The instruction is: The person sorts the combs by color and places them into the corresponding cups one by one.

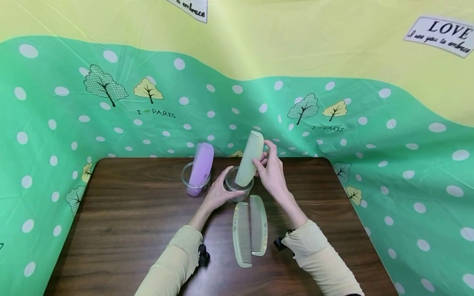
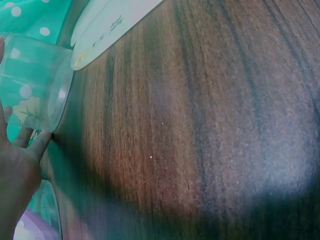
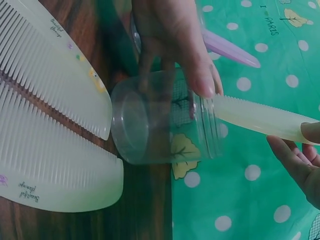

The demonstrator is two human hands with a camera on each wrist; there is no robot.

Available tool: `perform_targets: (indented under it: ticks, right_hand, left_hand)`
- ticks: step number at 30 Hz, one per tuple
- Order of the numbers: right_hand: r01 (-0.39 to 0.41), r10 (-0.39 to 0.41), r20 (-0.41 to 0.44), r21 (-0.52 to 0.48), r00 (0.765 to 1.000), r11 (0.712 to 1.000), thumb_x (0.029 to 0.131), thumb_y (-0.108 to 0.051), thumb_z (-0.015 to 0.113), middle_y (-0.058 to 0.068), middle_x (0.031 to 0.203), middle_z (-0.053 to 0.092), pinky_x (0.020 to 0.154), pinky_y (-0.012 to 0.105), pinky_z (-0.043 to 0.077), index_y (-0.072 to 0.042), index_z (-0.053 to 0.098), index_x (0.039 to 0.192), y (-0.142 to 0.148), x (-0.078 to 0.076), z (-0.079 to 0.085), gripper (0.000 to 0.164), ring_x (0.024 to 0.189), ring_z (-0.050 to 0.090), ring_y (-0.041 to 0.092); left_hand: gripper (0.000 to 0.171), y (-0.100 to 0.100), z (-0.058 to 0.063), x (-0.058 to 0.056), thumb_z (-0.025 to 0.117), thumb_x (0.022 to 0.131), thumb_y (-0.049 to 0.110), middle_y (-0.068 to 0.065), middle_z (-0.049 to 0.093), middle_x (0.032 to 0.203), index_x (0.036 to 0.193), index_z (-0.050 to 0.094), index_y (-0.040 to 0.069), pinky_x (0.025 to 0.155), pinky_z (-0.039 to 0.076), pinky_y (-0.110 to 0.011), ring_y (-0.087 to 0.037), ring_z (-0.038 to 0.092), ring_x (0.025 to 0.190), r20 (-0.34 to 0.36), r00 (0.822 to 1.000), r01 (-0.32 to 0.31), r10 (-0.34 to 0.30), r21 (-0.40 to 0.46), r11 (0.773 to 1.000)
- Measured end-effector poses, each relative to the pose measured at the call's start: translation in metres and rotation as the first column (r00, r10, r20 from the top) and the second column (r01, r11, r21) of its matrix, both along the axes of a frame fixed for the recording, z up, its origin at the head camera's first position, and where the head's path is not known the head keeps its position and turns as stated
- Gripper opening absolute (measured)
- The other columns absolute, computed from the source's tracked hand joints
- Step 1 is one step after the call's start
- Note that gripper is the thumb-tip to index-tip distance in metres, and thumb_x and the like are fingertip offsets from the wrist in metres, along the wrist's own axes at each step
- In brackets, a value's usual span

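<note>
In the head view my right hand (image 1: 272, 174) pinches a pale green comb (image 1: 249, 158), thumb on one face and fingers behind. The comb is tilted, its lower end at the mouth of a clear jar (image 1: 247, 193). My left hand (image 1: 216, 195) holds that jar from the left, thumb at the near side and fingers at the far side. From the right wrist, the jar (image 3: 150, 120) looks see-through, with a threaded rim, and the comb (image 3: 265, 119) is at its opening. In the left wrist view, fingers of my left hand (image 2: 20, 162) touch the jar's wall.
Two more pale green combs (image 1: 242, 234) lie side by side, teeth facing, on the dark wooden table (image 1: 140, 230) in front of the jar. A second clear jar (image 1: 184, 177) stands left, a purple comb (image 1: 203, 162) leaning in it. Patterned cloth (image 1: 229, 102) hangs behind.
</note>
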State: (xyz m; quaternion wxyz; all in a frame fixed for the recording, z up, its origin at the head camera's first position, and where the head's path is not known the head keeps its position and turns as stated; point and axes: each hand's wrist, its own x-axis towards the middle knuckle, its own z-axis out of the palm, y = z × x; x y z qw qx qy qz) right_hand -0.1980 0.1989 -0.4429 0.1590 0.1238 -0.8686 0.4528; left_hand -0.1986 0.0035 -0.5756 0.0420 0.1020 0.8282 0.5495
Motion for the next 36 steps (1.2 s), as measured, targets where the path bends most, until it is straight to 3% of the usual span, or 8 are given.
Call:
perform_targets:
  ticks: [5,13,36]
  right_hand:
    - [-0.01,0.01,-0.007,0.03,1.0,0.999,0.098,-0.007,0.069,0.013,0.097,0.057,0.053,0.027,0.057,-0.015,0.034,0.15,-0.004,-0.002,-0.006,0.064,0.079,0.061,0.022]
    - [0.023,-0.016,-0.043,0.165,0.999,0.986,0.097,-0.01,0.071,0.012,0.094,0.06,0.07,0.035,0.053,-0.014,0.036,0.149,-0.008,-0.005,-0.018,0.062,0.084,0.062,0.025]
    - [0.038,-0.025,-0.05,0.284,0.998,0.958,0.098,-0.014,0.071,0.008,0.092,0.061,0.066,0.038,0.052,-0.015,0.041,0.149,-0.012,-0.004,-0.042,0.059,0.08,0.062,0.024]
  left_hand:
    - [0.103,0.0,0.003,0.0,0.088,0.073,0.06,0.006,0.037,0.166,0.155,0.025,0.055,0.118,0.038,-0.056,-0.025,0.041,0.151,0.011,1.0,0.0,0.001,-0.006,1.0]
    - [0.102,0.001,0.002,0.001,0.087,0.073,0.062,0.004,0.037,0.166,0.154,0.026,0.056,0.116,0.039,-0.059,-0.027,0.041,0.151,0.02,1.0,-0.001,0.001,0.006,1.0]
    - [0.1,0.0,0.001,0.001,0.086,0.075,0.06,0.003,0.035,0.167,0.155,0.025,0.056,0.115,0.039,-0.062,-0.03,0.041,0.151,0.045,0.999,0.008,-0.009,0.01,1.0]
